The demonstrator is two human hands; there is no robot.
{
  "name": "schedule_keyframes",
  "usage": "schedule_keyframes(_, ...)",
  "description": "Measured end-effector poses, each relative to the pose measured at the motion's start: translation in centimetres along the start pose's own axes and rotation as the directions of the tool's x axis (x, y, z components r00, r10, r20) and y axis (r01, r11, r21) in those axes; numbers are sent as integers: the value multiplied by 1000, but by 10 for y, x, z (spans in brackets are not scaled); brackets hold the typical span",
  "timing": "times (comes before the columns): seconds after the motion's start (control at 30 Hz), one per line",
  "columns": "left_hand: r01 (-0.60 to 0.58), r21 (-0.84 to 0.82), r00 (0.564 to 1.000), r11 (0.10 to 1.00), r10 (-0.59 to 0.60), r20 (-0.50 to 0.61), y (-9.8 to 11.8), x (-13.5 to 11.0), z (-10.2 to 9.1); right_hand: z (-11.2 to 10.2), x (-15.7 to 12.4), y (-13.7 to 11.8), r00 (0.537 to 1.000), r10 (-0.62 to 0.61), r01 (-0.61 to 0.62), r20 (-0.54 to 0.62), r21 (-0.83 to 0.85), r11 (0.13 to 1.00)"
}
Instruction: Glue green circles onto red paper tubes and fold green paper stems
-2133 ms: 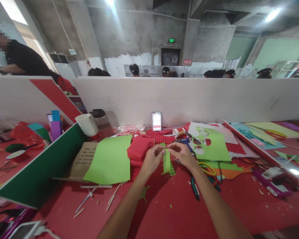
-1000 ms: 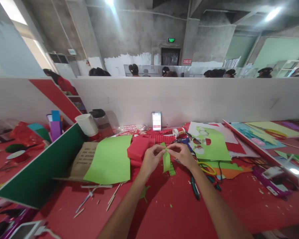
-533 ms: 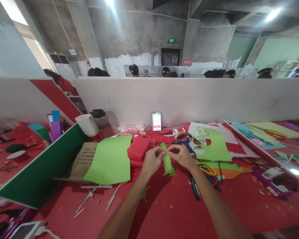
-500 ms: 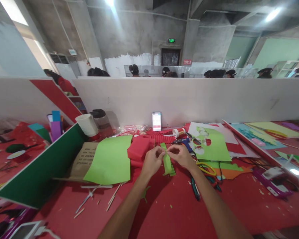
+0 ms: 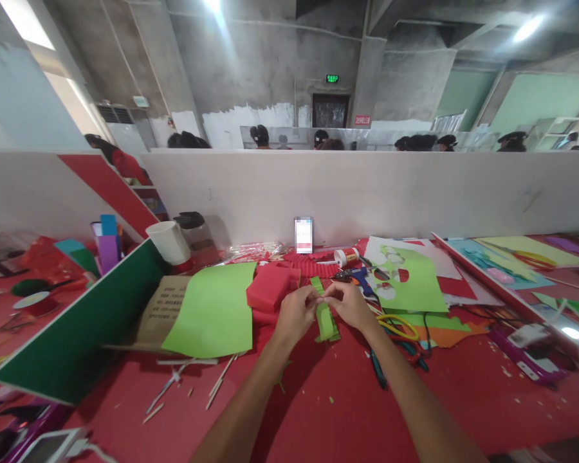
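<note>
A narrow strip of light green paper (image 5: pixel 325 319), creased across, hangs between my two hands above the red tabletop (image 5: pixel 328 411). My left hand (image 5: pixel 295 314) pinches its upper end from the left. My right hand (image 5: pixel 349 305) pinches the same end from the right, fingertips almost touching the left ones. The strip's lower end rests on the table. Just behind my left hand lies a stack of folded red paper (image 5: pixel 269 288).
A large green sheet (image 5: pixel 213 311) lies left on cardboard, beside a green-faced board (image 5: pixel 77 328). A phone (image 5: pixel 303 235) leans on the white partition. Scissors (image 5: pixel 352 274), a glue tube (image 5: pixel 346 256), a cut green sheet (image 5: pixel 410 283), yellow-handled scissors (image 5: pixel 396 325) and a white cup (image 5: pixel 170 243) surround me.
My hands have drawn closer together on the strip's top end, and the strip has shifted slightly. A person leaning over the left partition 2 s ago is gone.
</note>
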State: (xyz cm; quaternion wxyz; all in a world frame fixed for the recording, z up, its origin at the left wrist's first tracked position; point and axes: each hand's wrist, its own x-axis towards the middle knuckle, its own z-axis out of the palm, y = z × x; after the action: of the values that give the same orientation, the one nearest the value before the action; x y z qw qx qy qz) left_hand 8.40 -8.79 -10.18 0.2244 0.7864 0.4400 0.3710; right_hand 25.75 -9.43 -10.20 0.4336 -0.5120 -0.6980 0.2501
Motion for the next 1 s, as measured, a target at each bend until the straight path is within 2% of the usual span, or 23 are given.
schedule_keyframes(0.2, 29, 36, 999, 999, -28, -28, -3, 0, -1, -2, 0, -2, 999, -19, 19, -33, -6, 1000)
schedule_keyframes(0.4, -39, -154, 999, 987, 36, -21, -1, 2, -1, -4, -1, -6, 998, -50, 45, 36, 137, 990)
schedule_keyframes(0.53, -30, -261, 999, 965, 21, -38, 0, 3, -1, -5, -1, -8, 996, -73, 61, 45, 227, 972)
schedule_keyframes(0.8, -26, -288, 999, 957, 15, -39, 1, 3, -2, -5, 2, -3, 999, 34, -32, 0, 354, 935)
schedule_keyframes(1.0, 4, -360, 996, 933, -35, -79, -4, 5, 2, -8, 1, -6, 995, 60, -91, 85, 428, 899)
